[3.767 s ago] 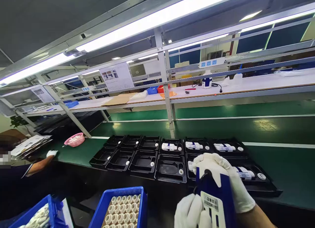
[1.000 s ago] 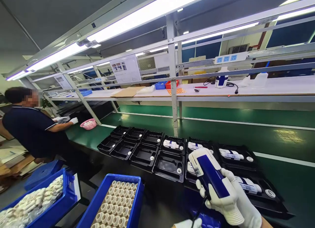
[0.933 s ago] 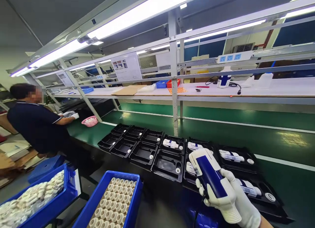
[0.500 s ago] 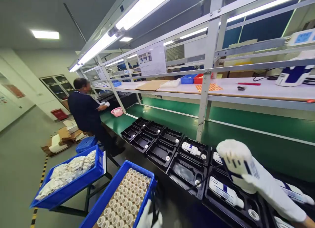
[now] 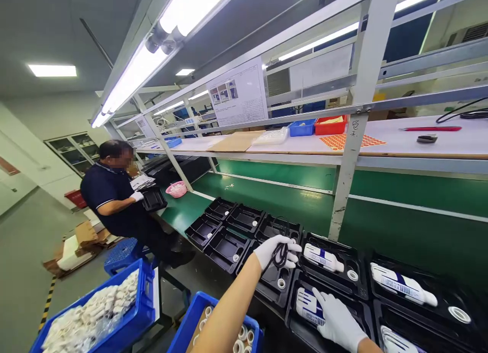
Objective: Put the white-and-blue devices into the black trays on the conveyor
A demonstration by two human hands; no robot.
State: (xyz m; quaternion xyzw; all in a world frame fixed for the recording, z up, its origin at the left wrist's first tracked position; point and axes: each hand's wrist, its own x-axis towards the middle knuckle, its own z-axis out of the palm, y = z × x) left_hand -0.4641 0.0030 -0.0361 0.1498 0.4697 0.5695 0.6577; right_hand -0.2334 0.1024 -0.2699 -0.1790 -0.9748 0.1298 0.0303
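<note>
A: Our right hand [image 5: 337, 322], white-gloved, now lies flat with fingers spread on the white-and-blue plastic handheld device [image 5: 309, 306] in the near black moulded tray [image 5: 293, 320]; half a second ago it held that device in the air.

B: So we judge it seated. Our left hand [image 5: 276, 251] pinches a thin black cord [image 5: 281, 253] over the next tray [image 5: 271, 282] to the left, above its white ring [image 5: 281, 283].

A: Farther left, empty trays [image 5: 224, 231]; nearer, blue plastic crates [image 5: 125, 317]; a co-worker [image 5: 110, 195] far left.
</note>
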